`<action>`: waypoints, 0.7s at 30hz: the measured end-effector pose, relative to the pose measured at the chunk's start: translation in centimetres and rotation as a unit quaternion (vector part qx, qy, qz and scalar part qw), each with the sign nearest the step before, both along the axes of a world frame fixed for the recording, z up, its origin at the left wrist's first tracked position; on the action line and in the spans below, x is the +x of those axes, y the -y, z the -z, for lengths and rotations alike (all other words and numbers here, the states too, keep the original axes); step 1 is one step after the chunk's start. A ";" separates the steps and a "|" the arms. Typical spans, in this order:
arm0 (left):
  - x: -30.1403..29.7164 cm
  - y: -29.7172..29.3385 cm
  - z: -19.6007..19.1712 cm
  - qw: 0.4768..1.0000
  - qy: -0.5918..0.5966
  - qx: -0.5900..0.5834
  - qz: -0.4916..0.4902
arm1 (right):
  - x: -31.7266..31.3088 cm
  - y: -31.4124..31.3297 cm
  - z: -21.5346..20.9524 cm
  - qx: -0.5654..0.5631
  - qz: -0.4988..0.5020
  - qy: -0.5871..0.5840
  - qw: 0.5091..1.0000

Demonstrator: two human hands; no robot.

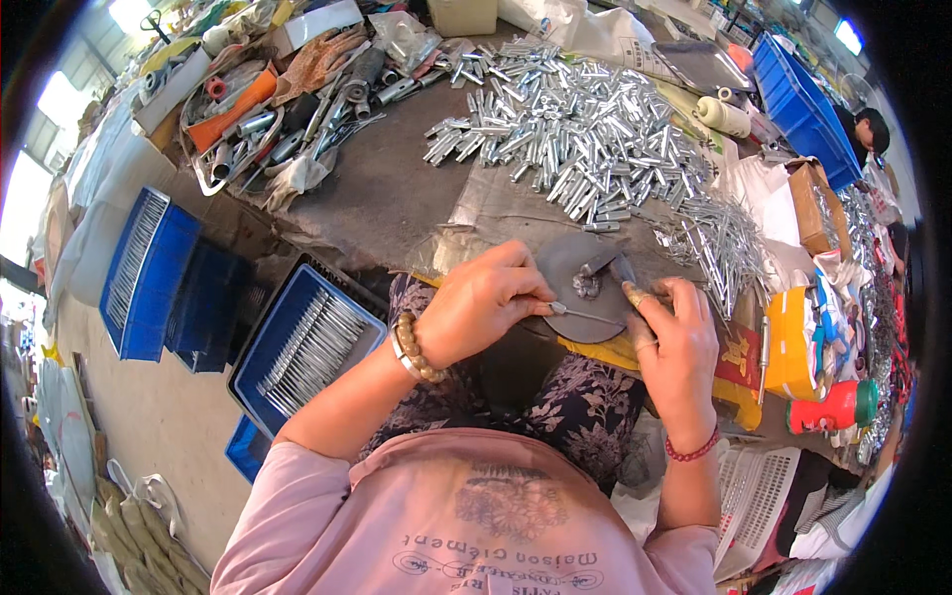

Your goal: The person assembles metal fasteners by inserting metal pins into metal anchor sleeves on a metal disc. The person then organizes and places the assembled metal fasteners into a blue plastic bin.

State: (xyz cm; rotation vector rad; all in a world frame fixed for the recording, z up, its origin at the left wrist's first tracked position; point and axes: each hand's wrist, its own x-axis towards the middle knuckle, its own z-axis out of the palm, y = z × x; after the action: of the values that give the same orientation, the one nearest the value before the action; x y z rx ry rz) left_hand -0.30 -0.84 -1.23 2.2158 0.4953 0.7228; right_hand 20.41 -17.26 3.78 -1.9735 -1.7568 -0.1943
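My left hand [486, 302] is closed in a pinch on a thin metal rod [590, 315], which has a thicker silver end near my fingertips. The rod points right, over a round dark disc [570, 260] at the table's near edge. My right hand [679, 332] is at the disc's right side, its thumb close to the rod's far tip. Its thumb and index finger look apart, the other fingers curled. On the disc lies a small clump of shiny metal pieces [586, 286], beside a dark grey strip [599, 260].
A large heap of silver metal sleeves [585, 139] covers the far table, with thin rods [719, 248] piled at right. Blue crates [369, 335] with rows of metal parts stand at left. A red jar [828, 407] with a green lid and a yellow box [788, 342] are at right.
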 end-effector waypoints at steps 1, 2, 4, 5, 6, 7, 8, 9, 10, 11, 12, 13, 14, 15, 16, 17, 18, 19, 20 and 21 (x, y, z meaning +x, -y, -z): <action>0.0 0.1 0.0 1.000 -0.001 0.000 -0.001 | -0.3 -0.1 -0.1 0.034 -0.016 0.079 0.996; -0.1 0.1 0.0 1.000 -0.003 0.002 -0.005 | -1.1 0.2 0.1 0.011 -0.026 0.053 0.998; -0.2 0.3 0.2 1.000 -0.005 0.004 -0.012 | -2.5 1.0 1.3 -0.026 -0.008 0.014 1.000; -0.3 0.4 0.4 1.000 0.005 0.016 -0.017 | -3.0 1.5 1.7 -0.063 0.014 -0.023 0.998; -0.3 0.4 0.6 0.999 0.016 0.028 -0.022 | -3.4 1.8 1.6 -0.076 0.027 -0.033 0.996; -0.3 0.5 0.7 0.999 0.016 0.027 -0.024 | -3.7 2.0 1.8 -0.077 0.026 -0.033 0.996; -0.3 0.6 0.8 0.996 0.042 0.071 -0.032 | -3.9 2.2 2.1 -0.101 0.016 -0.137 0.985; -0.2 0.8 0.9 0.990 0.068 0.116 -0.039 | -4.0 2.4 2.3 -0.123 0.007 -0.240 0.963; -0.4 1.4 0.9 0.990 0.068 0.115 -0.040 | -4.2 2.7 2.3 -0.151 -0.006 -0.302 0.941; -0.7 2.5 0.9 0.993 0.064 0.065 -0.080 | -4.4 2.8 2.7 -0.152 -0.006 -0.303 0.941; -1.0 3.5 0.9 0.991 0.061 0.016 -0.117 | -4.6 2.9 3.1 -0.165 -0.004 -0.390 0.906; -1.1 4.4 1.1 0.991 0.058 0.016 -0.118 | -4.7 3.0 3.4 -0.176 -0.002 -0.476 0.862; -1.0 5.3 1.3 0.987 0.059 -0.097 -0.117 | -4.9 3.0 3.2 -0.186 0.002 -0.525 0.831; -1.0 5.9 1.5 0.969 0.062 -0.211 -0.116 | -5.3 3.0 3.2 -0.188 0.002 -0.525 0.830; -0.9 6.2 1.5 0.968 0.062 -0.213 -0.118 | -5.7 3.0 3.2 -0.180 0.010 -0.569 0.802; -0.8 6.4 1.4 0.946 0.077 -0.297 -0.110 | -6.0 3.2 3.3 -0.170 0.018 -0.611 0.773; -0.7 6.6 1.3 0.916 0.092 -0.378 -0.103 | -6.2 3.3 3.4 -0.172 0.018 -0.612 0.772; -0.7 6.7 1.3 0.879 0.106 -0.455 -0.094 | -6.4 3.5 3.6 -0.172 0.017 -0.623 0.763; -0.7 6.7 1.3 0.879 0.105 -0.456 -0.095 | -6.6 3.6 3.7 -0.171 0.016 -0.633 0.755; -0.8 6.7 1.4 0.863 0.118 -0.483 -0.088 | -6.9 3.6 3.9 -0.173 0.014 -0.634 0.754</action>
State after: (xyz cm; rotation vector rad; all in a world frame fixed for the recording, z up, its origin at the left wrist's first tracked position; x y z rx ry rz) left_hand -1.09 -7.53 -2.61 1.1358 0.7355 0.6261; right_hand 13.54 -20.88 -0.07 -1.5741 -0.8177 1.2582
